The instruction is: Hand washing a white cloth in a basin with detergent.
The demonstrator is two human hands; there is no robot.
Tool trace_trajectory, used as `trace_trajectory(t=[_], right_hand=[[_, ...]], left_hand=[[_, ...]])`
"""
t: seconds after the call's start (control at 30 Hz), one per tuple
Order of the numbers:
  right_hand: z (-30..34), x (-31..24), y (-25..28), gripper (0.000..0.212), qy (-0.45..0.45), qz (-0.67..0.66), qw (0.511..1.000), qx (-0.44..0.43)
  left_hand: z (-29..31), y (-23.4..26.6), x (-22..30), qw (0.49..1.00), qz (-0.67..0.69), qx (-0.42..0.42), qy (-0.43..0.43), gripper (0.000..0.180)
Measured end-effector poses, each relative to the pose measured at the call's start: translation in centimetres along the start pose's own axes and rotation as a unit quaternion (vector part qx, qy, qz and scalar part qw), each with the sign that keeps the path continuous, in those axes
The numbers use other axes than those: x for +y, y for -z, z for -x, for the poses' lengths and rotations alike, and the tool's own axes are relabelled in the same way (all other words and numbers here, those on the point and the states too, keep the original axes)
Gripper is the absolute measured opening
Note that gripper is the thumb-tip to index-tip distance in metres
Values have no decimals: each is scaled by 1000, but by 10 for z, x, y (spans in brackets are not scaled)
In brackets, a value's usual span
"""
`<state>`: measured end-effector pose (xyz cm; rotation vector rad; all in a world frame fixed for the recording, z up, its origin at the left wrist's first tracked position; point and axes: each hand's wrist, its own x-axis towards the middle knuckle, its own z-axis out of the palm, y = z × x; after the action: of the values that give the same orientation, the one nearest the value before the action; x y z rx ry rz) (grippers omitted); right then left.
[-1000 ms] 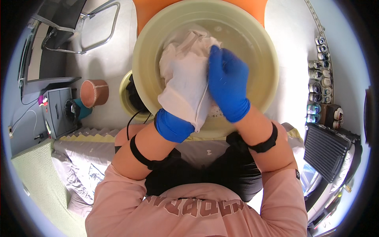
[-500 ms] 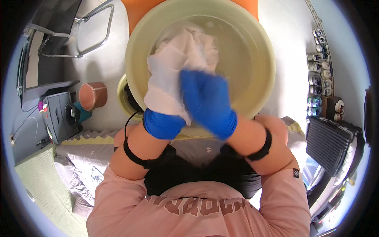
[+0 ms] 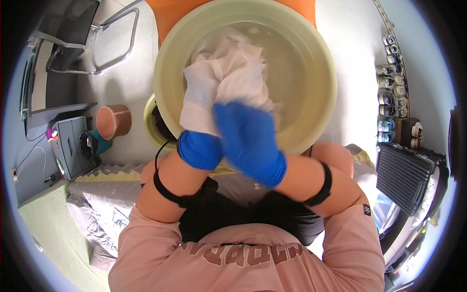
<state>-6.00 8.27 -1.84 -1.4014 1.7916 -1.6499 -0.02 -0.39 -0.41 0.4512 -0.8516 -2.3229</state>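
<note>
A pale pinkish-white cloth (image 3: pixel 224 73) lies bunched in a large cream-yellow basin (image 3: pixel 327 87) of cloudy water (image 3: pixel 287 73), piled toward the basin's left side. My left hand (image 3: pixel 200 150), in a blue glove, is at the basin's near rim; the cloth drapes over it and hides its fingers. Just to its right, my right hand (image 3: pixel 249 141), also blue-gloved, is closed on the near part of the cloth. Motion smears its fingertips. Whether the cloth is a garment I cannot tell.
Under the basin is an orange support (image 3: pixel 158 17). A smaller yellowish basin (image 3: pixel 152 121) with something dark stands at the left, near a brown bin (image 3: pixel 114 121). A metal-framed chair (image 3: pixel 131 44) is farther left. Shoes (image 3: pixel 387 97) and a black suitcase (image 3: pixel 404 173) line the right.
My right hand has moved a little nearer to me and left along the cloth. More of the cloth's right side now shows. The left hand has hardly moved.
</note>
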Motion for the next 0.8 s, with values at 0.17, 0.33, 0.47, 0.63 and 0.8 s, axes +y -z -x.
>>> trace_trajectory(t=[0.17,0.33,0.47,0.63,0.8], right_hand=[[-47,10,19,32,-217,-104,970,43],[2,-22,7,29,-72,-22,995,-70],[-46,12,23,35,-161,-90,981,59],[-5,-5,10,31,18,55,998,-13],[-58,13,36,38,-123,31,990,55]], left_hand=[[-9,-17,3,616,-719,5,-323,27],[-1,4,-6,965,-251,57,-45,25],[-10,-19,2,590,-731,4,-343,23],[8,-16,-2,999,-18,47,-10,29],[-3,-39,3,586,-764,-3,-270,34]])
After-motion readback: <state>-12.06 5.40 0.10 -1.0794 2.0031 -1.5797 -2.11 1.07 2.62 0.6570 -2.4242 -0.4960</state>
